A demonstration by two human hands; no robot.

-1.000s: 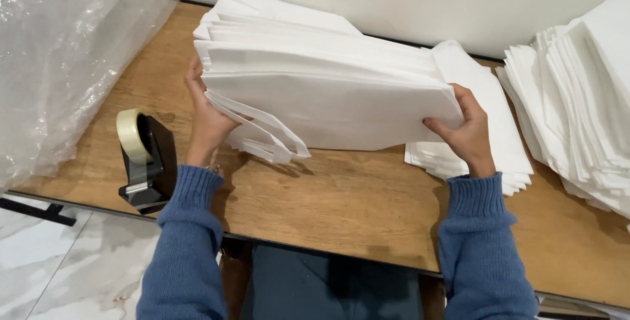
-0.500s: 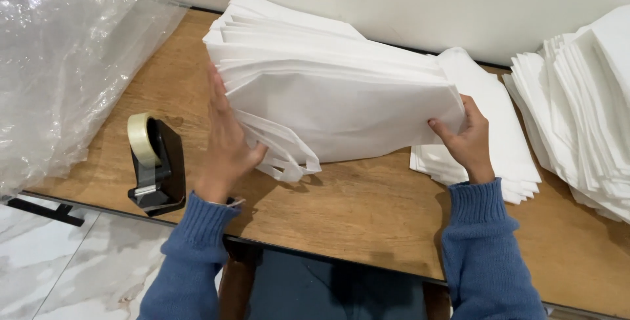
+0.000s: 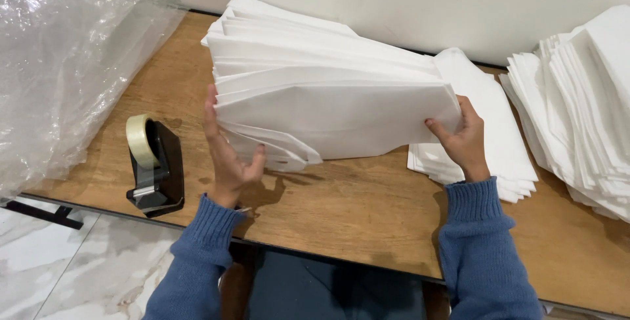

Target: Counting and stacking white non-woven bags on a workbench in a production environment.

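Both hands, left hand and right hand, grip clamped on the white sheet stack above the wooden table.

White sheet stack, black tape dispenser, blue sleeves, brown wooden table
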